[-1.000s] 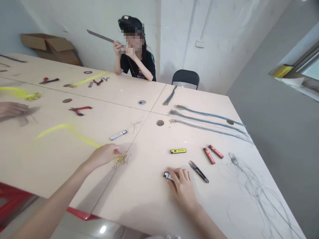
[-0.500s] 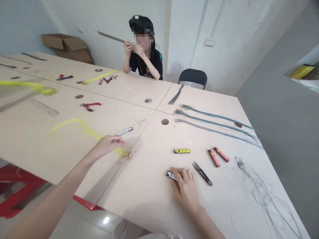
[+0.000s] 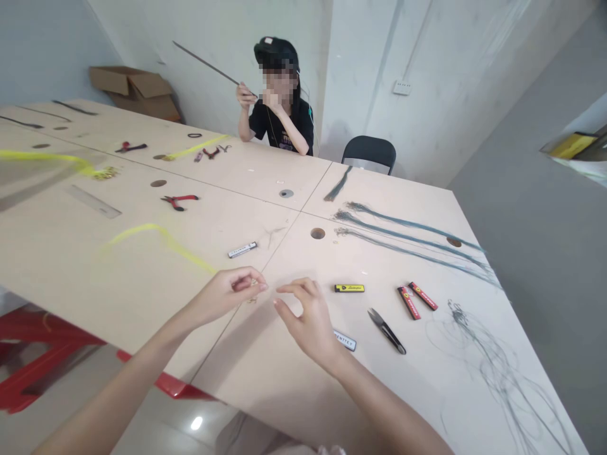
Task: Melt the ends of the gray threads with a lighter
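Big pale surface (image 3: 256,221) unchanged. Hands now closer together mid-surface. The left hand (image 3: 227,294) is half-curled, fingertips pinched; can't tell if it holds anything. Few gold rings (image 3: 251,299) just beside it, most of the earlier pile gone. The right hand (image 3: 303,309) is loosely open, empty, off the small black-and-white case (image 3: 345,340), which now lies just past it near the thread snips (image 3: 386,331).

Two hands (image 3: 222,296) (image 3: 306,316), five lighters (image 3: 349,288), one thread snips (image 3: 386,331)
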`<action>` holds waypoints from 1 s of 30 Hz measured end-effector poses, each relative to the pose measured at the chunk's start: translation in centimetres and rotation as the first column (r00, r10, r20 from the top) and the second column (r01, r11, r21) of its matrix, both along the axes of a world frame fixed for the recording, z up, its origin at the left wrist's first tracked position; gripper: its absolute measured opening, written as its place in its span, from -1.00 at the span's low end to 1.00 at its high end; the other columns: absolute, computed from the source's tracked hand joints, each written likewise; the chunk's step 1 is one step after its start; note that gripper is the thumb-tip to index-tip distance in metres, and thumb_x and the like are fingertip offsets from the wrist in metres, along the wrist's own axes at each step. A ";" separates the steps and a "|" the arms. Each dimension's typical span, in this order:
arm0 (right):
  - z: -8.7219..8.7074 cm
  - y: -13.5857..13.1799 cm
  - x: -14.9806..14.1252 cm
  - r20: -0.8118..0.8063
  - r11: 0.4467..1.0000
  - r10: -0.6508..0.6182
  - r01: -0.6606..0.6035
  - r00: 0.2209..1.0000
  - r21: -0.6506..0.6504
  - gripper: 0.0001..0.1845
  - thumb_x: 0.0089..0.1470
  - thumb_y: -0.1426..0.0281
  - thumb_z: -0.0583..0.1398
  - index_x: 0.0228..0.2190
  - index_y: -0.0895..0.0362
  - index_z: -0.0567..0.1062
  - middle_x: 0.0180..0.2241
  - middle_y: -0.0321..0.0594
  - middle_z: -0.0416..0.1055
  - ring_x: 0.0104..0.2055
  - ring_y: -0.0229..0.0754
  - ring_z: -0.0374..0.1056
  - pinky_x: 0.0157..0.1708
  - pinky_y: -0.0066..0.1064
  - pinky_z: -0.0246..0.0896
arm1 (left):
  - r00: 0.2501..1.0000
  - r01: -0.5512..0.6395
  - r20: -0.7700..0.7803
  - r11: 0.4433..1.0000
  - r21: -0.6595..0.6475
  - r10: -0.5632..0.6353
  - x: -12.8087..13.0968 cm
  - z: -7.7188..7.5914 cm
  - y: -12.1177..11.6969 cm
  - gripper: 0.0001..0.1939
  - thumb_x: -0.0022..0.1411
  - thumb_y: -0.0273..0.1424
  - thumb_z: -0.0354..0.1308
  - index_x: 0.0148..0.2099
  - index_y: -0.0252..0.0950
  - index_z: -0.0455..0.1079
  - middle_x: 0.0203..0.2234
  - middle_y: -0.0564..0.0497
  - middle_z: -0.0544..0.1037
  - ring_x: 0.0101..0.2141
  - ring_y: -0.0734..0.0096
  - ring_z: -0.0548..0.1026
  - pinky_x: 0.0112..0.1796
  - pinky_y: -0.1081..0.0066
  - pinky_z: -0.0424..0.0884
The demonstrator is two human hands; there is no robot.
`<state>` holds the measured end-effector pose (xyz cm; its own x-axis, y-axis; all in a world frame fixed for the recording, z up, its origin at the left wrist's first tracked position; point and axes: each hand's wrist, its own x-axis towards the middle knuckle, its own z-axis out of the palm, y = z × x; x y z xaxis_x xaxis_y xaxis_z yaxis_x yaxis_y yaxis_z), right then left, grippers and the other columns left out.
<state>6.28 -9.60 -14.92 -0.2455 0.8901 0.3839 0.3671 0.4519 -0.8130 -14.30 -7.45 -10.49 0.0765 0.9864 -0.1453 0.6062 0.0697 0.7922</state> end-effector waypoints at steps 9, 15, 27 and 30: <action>0.8 1.6 -0.5 -0.193 0.991 0.030 -0.055 0.981 -0.125 -0.90 0.12 0.40 0.22 -0.42 0.08 0.54 -0.36 -0.24 0.47 -0.29 -0.17 0.34 -0.19 -0.29 0.28 | 0.987 0.122 0.115 0.991 -0.059 -0.114 1.5 1.6 -1.0 -0.64 0.14 -0.04 0.17 -0.35 -0.25 0.48 -0.60 0.16 0.01 -0.54 0.49 0.05 -0.48 0.46 0.00; 1.9 2.1 0.5 -0.223 0.995 0.060 -0.075 0.973 -0.062 -0.90 0.10 0.39 0.21 -0.36 0.07 0.56 -0.33 -0.21 0.47 -0.28 -0.16 0.33 -0.20 -0.29 0.27 | 0.982 0.137 0.138 0.988 -0.069 -0.127 2.9 2.8 -0.9 -0.60 0.13 -0.01 0.15 -0.37 -0.27 0.44 -0.62 0.18 -0.01 -0.56 0.51 0.03 -0.49 0.46 -0.03; 4.7 3.2 3.0 -0.162 0.989 0.144 -0.135 0.976 0.064 -0.91 0.17 0.43 0.14 -0.39 0.08 0.40 -0.34 -0.20 0.38 -0.24 -0.13 0.32 -0.18 -0.25 0.24 | 0.973 0.183 0.145 0.983 -0.016 -0.179 5.1 5.2 -0.1 -0.64 0.21 -0.07 0.14 -0.18 -0.27 0.40 -0.59 0.20 0.07 -0.54 0.52 0.10 -0.49 0.51 0.05; 5.6 3.6 4.1 -0.229 0.994 0.106 -0.097 0.968 0.050 -0.90 0.18 0.42 0.12 -0.40 0.08 0.39 -0.34 -0.21 0.38 -0.26 -0.16 0.30 -0.20 -0.28 0.23 | 0.957 0.277 0.114 0.959 -0.067 -0.268 5.7 5.4 0.0 -0.66 0.21 -0.07 0.16 -0.29 -0.28 0.40 -0.58 0.17 0.14 -0.52 0.52 0.13 -0.48 0.51 0.06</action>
<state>10.42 -6.04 -9.36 -0.2341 0.8487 0.4742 0.1219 0.5095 -0.8518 -8.56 -7.50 -5.05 0.3593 0.9111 -0.2018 0.5272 -0.0197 0.8495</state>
